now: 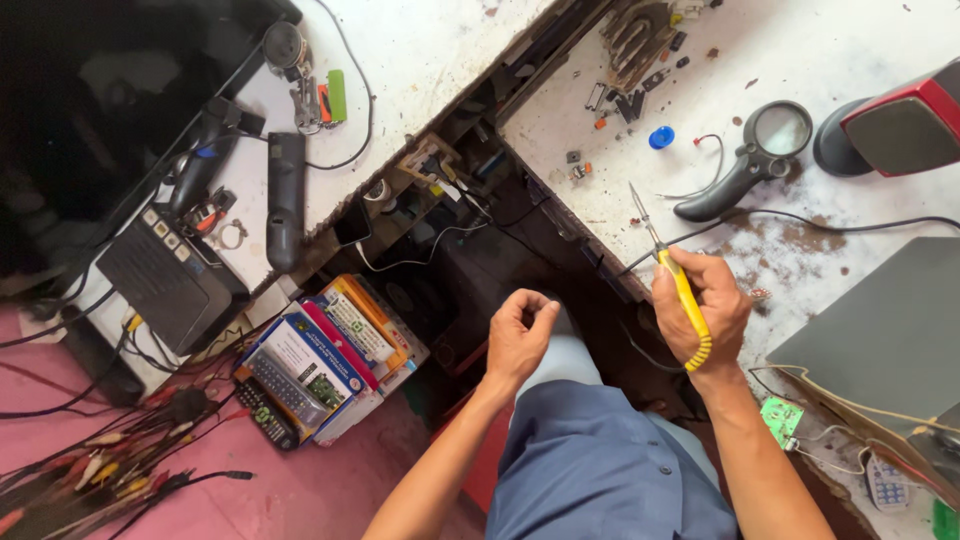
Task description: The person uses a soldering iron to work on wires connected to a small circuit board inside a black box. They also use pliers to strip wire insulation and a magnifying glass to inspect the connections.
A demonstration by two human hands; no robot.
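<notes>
Right hand [700, 305] gripping yellow-handled soldering iron [672, 275], fist closed, tip pointing 11 o'clock over worktable [600, 110]. Left hand [518, 335] hovering at 9 o'clock, fingertips pinched together; what's pinched, cannot tell. Risk: tip straying toward black cable [820, 222] at 2 o'clock, scorching it.

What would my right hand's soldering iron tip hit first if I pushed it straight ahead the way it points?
The right hand points the soldering iron up-left across the white bench. Bare benchtop comes first; small loose parts lie further along, though depth is uncertain.

A black magnifying glass [752, 158] lies near a blue cap [661, 137].
</notes>
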